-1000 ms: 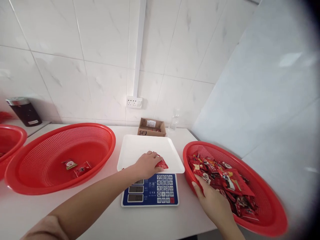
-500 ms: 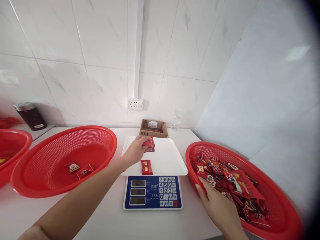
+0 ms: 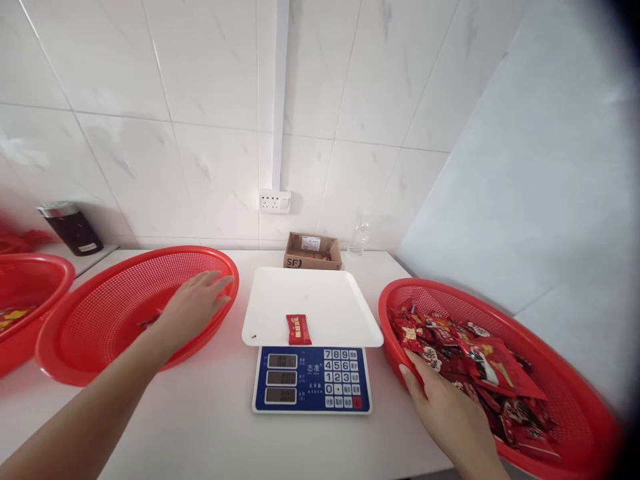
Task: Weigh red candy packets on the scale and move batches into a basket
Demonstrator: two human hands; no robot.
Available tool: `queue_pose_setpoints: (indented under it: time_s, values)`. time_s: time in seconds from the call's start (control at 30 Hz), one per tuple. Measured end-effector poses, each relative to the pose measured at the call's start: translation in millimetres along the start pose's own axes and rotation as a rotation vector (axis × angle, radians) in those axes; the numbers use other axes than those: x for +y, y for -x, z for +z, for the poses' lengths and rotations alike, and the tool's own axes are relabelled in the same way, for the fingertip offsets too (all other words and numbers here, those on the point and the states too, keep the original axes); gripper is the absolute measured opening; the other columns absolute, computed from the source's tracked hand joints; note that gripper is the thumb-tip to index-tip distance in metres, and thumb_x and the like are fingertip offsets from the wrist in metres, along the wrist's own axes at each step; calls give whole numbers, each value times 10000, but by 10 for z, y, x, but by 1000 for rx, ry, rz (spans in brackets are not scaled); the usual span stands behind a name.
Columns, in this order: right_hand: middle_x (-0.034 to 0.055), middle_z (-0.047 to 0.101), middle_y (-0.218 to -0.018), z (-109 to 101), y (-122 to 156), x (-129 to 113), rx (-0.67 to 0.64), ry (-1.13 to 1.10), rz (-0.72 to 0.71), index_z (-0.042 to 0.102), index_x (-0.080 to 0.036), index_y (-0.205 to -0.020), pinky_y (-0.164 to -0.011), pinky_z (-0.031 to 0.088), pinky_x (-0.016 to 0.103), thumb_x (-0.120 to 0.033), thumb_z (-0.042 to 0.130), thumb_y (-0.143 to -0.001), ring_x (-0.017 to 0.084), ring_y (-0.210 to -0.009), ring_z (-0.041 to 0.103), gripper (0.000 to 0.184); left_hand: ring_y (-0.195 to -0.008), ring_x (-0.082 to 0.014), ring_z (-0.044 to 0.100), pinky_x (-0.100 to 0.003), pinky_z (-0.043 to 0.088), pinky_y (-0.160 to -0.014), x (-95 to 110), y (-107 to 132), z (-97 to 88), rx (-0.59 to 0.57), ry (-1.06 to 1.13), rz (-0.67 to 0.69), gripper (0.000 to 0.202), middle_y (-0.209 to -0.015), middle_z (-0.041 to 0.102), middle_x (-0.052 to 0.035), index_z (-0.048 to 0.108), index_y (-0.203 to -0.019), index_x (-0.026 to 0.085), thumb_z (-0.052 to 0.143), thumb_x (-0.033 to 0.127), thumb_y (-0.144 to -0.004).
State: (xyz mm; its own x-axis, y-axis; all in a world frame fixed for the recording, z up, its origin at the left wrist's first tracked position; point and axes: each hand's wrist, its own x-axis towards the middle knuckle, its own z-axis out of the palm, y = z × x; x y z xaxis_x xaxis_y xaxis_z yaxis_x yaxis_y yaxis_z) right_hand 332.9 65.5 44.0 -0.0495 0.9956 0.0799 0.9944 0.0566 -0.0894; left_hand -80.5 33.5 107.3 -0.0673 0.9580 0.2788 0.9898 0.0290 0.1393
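My left hand (image 3: 193, 308) hovers over the middle red basket (image 3: 95, 347), fingers spread, nothing visible in it. A single red packet (image 3: 299, 329) lies on the white tray (image 3: 310, 300) of the blue-faced scale (image 3: 313, 387). My right hand (image 3: 445, 417) rests on the near rim of the right red basket (image 3: 575, 413), which holds several red snack packets (image 3: 470, 360); its fingertips curl over the rim among the packets, and whether they grip one is hidden.
A third red basket (image 3: 25, 293) sits at the far left. A small cardboard box (image 3: 313, 251) and a clear bottle (image 3: 357, 240) stand by the tiled wall, under a socket (image 3: 275, 201). A dark container (image 3: 73, 228) stands at back left.
My left hand moved from the scale tray, carrying a red packet, leftward over the middle basket and opened. One packet stayed on the tray. My right hand stayed at the right basket.
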Motion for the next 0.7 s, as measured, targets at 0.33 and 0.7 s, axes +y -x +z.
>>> queue_pose_setpoints:
  time_s: [0.33, 0.7]
  values:
    - [86, 725, -1003, -51, 23, -37, 0, 17, 11, 534, -239, -1296, -754, 514, 365, -429, 216, -924, 244, -890, 683, 525, -1405, -274, 197, -501, 186, -1123, 953, -306, 496, -281, -14, 636, 633, -1457, 400, -69, 518, -1224, 282, 553, -43, -681]
    - [105, 713, -1038, -64, 19, -53, -41, 12, 21, 505, -225, -1323, -793, 498, 401, -421, 201, -928, 268, -941, 670, 536, -1121, -314, 534, -554, 355, -988, 340, -109, 1, 124, -6, 133, 302, -1150, 605, -146, 499, -1152, 142, 383, 291, -917]
